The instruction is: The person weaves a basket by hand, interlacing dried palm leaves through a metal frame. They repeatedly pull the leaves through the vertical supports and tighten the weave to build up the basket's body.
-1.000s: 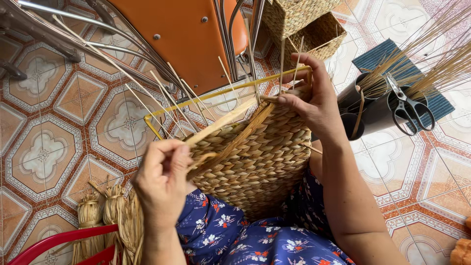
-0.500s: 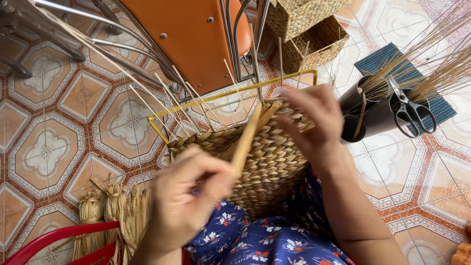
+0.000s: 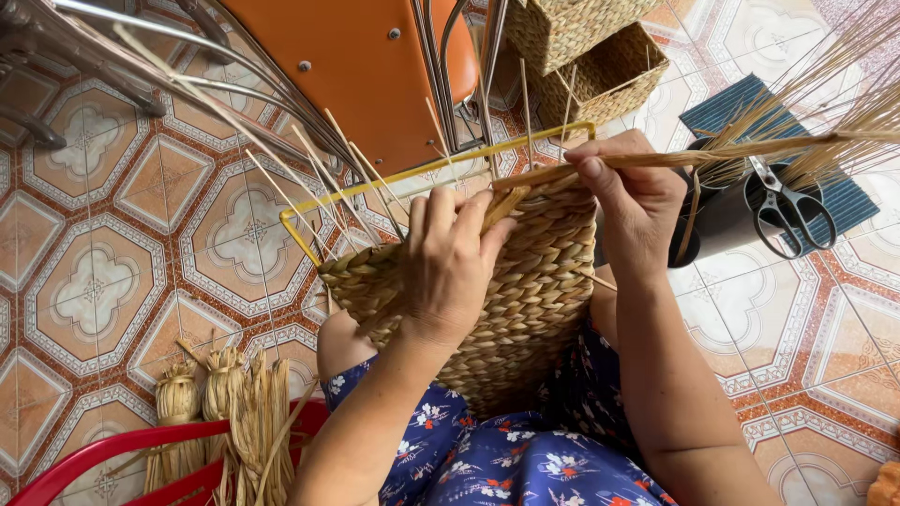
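Observation:
A half-woven straw basket rests on my lap, built on a yellow wire frame with thin upright stakes. My left hand lies flat on the woven wall, fingers pressing near the top edge. My right hand pinches a long flat straw strand at the basket's upper right rim; the strand runs out to the right.
An orange chair with metal legs stands ahead. Two finished woven baskets sit at the top. A black holder with scissors and loose straw stands on the right. Straw bundles lie in a red basin at the lower left.
My left hand let the strand go and moved up onto the woven wall. My right hand now holds the strand, drawn out to the right.

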